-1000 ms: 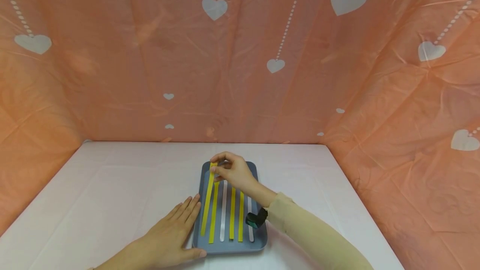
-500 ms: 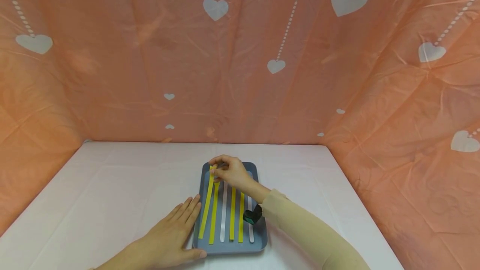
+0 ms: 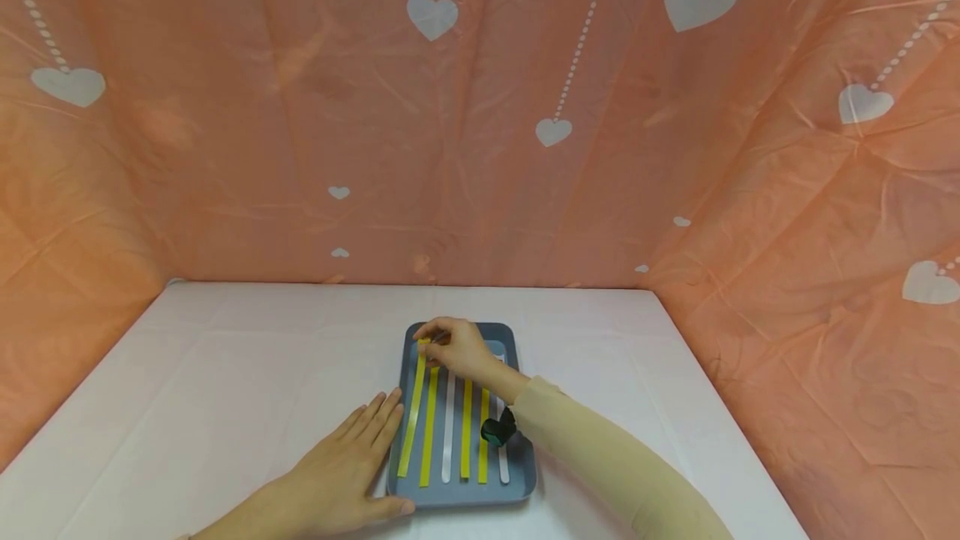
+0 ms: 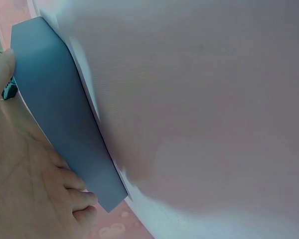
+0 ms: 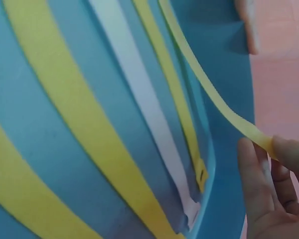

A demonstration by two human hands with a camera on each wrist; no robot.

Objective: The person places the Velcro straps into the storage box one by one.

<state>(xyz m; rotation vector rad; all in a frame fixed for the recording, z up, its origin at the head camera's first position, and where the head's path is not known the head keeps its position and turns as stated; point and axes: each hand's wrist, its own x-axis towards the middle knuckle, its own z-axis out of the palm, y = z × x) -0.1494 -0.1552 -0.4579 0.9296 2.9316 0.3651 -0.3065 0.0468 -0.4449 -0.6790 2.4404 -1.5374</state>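
Observation:
A blue-grey tray (image 3: 517, 486) on the table holds several narrow yellow and white straps lying lengthwise, side by side. At its far left, my right hand (image 3: 459, 348) pinches the far end of the leftmost yellow strap (image 3: 413, 419) between thumb and fingers. In the right wrist view that strap (image 5: 217, 102) bends up from the tray to the fingertips. Beside it lie another yellow strap (image 3: 429, 432) and a white strap (image 3: 448, 432); a slot shows in the neighbouring yellow one's end. My left hand (image 3: 341, 461) rests with straight fingers along the tray's left edge, thumb at the near corner.
The tray stands on a white-covered table (image 3: 247, 357). An orange-pink curtain (image 3: 480, 190) with white hearts surrounds the table at the back and sides. A dark wrist device (image 3: 498, 428) under the right forearm overlaps the right-hand straps.
My right hand has come down and slightly left, lowering the yellow strap's far end toward the tray. The strap's near end has shifted slightly left. The left hand stays in place.

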